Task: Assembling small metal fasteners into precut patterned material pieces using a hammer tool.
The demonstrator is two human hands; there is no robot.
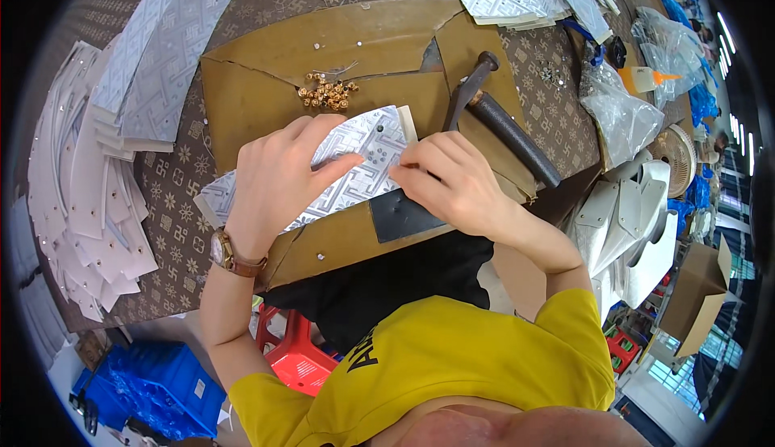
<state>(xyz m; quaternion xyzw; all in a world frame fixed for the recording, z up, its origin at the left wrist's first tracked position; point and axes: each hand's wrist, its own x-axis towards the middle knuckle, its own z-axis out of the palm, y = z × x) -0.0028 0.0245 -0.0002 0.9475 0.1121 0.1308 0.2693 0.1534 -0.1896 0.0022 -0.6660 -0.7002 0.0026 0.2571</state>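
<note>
A grey-and-white patterned panel (323, 202) with a pale edge lies slantwise on the brown work pad in front of me. My left hand (278, 177) holds its left part, fingers at the far edge and thumb stretched over the top. At the panel's right end my right hand (452, 179) has its fingers curled and pinched together; what lies between them is hidden. Several small dark dots and one green dot show on the panel between my hands. Just beyond it sits a heap of small gold-coloured metal pieces (327, 92), perhaps rivets.
A hammer (517, 136) with a black handle rests right of the panel on the pad (379, 23). Patterned panels (165, 60) and pale pieces (89, 205) are stacked at left. Clear plastic bags (617, 112), an orange-tipped bottle (642, 80) and white pieces (630, 213) are at right.
</note>
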